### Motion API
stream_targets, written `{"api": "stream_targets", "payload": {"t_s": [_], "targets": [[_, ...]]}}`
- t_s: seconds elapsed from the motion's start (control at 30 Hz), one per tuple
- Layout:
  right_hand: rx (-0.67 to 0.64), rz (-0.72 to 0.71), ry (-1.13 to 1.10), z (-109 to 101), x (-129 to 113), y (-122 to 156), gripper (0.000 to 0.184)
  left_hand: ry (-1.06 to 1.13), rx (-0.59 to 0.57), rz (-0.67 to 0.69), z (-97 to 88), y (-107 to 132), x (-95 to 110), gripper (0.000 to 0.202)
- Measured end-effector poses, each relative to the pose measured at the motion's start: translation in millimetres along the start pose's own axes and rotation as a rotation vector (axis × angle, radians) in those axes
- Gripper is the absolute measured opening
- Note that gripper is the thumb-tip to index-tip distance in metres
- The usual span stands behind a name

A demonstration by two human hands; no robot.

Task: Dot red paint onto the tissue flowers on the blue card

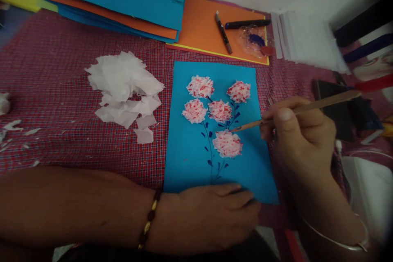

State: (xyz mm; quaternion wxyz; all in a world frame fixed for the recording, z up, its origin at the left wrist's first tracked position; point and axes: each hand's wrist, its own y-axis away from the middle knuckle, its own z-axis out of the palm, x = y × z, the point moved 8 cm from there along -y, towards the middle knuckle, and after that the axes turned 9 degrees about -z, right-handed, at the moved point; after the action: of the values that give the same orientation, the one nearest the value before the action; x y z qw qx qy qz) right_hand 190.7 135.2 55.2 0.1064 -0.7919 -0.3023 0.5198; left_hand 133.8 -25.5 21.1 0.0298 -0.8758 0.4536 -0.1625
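A blue card (190, 159) lies on the red checked cloth (61, 77). Several white paper flowers speckled with red (220, 110) are stuck on it, joined by dark blue painted stems and leaves. My right hand (297, 135) is closed in a pinch on a thin wooden paintbrush (310, 107), whose tip touches the card between the flowers. My left hand (211, 213) lies flat with fingers stretched out, pressing on the card's near edge. A beaded bracelet sits on my left wrist, a metal bangle on my right.
Torn white tissue pieces (124, 88) lie left of the card. Further back lie an orange sheet (202, 28) with two dark pens (223, 32) and a plastic palette (254, 41), stacked blue and orange sheets (123, 4), and a white paper stack (307, 41).
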Motion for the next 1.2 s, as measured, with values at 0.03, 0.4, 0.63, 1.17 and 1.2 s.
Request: {"api": "stream_targets", "payload": {"t_s": [0.03, 0.4, 0.63, 1.17, 1.2], "targets": [[-0.033, -0.005, 0.010, 3, 0, 0, 0.022, -0.002, 0.003, -0.002, 0.2, 0, 0, 0.036], [-0.024, 0.015, -0.019, 2, 4, 1, 0.022, -0.007, -0.013, 0.002, 1.4, 1, 1, 0.037], [-0.090, 0.013, -0.015, 10, 6, 2, 0.021, 0.010, -0.002, -0.001, 0.5, 1, 0, 0.035], [-0.084, 0.041, -0.013, 10, 8, 2, 0.023, -0.002, -0.008, -0.005, 0.1, 1, -1, 0.034], [-0.065, 0.041, -0.011, 8, 8, 2, 0.024, -0.005, -0.008, -0.005, -0.5, 1, -1, 0.034]]}}
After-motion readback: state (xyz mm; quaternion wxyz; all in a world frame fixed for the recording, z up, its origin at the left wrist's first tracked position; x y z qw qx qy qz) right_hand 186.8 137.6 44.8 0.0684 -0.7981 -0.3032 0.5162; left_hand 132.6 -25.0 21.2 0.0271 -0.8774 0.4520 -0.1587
